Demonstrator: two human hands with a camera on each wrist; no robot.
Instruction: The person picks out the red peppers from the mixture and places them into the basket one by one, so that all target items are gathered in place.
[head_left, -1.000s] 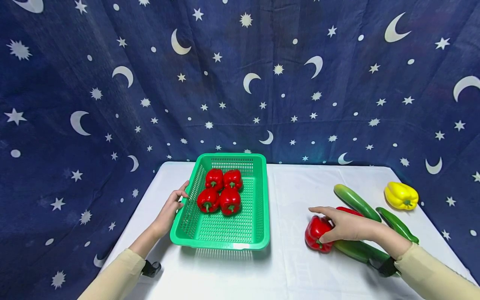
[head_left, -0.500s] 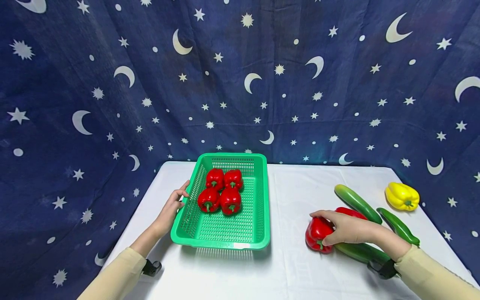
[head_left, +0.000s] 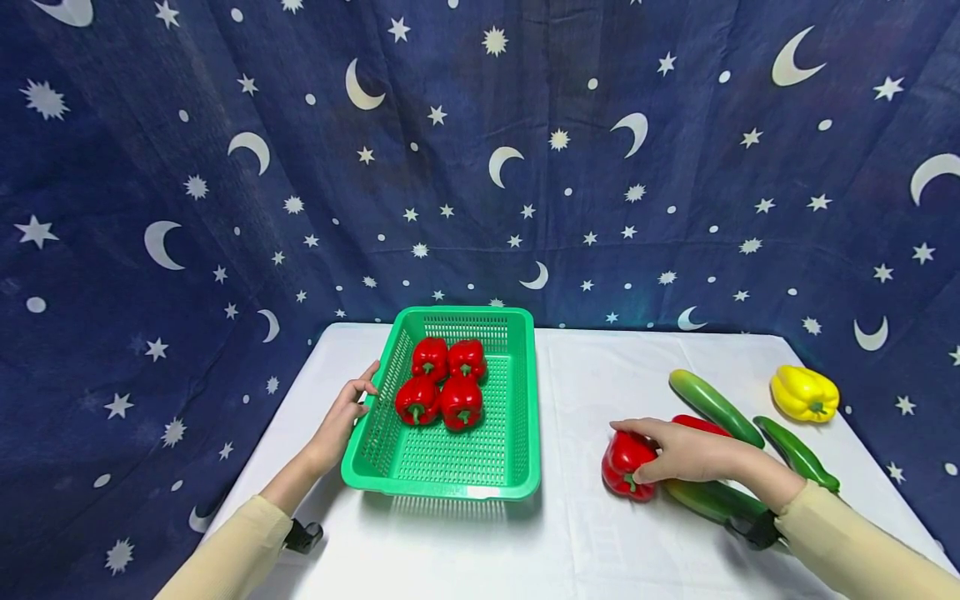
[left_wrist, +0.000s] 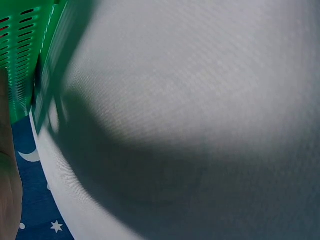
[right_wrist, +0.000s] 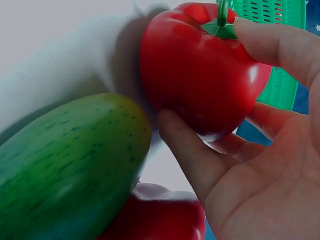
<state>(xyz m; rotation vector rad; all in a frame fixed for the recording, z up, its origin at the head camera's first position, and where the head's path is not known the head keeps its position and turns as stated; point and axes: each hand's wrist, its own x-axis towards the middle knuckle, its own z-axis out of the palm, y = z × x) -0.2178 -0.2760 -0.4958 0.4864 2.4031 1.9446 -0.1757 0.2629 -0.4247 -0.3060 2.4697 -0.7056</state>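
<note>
My right hand [head_left: 678, 450] grips a red bell pepper [head_left: 627, 467] at the right of the table, thumb by its green stem and fingers round its far side. In the right wrist view the pepper [right_wrist: 200, 70] sits between thumb and fingers, just beyond the end of a cucumber [right_wrist: 75, 165]. At the left, my left hand [head_left: 337, 425] holds the side rim of a green plastic basket [head_left: 480, 492]. Inside the basket several red bell peppers [head_left: 438, 383] are grouped toward the back left. The left wrist view catches only part of that hand beside the basket wall [left_wrist: 20, 55].
Behind and under the right hand lie another red pepper [head_left: 701, 425], a cucumber [head_left: 712, 404], a second cucumber [head_left: 712, 502] and a long green pepper [head_left: 798, 454]. A yellow bell pepper [head_left: 804, 393] lies near the right edge. A starry blue curtain [head_left: 570, 208] hangs behind the white table.
The right hand has closed its fingers round the red bell pepper and shifted slightly left with it. The left hand and the basket have stayed in place.
</note>
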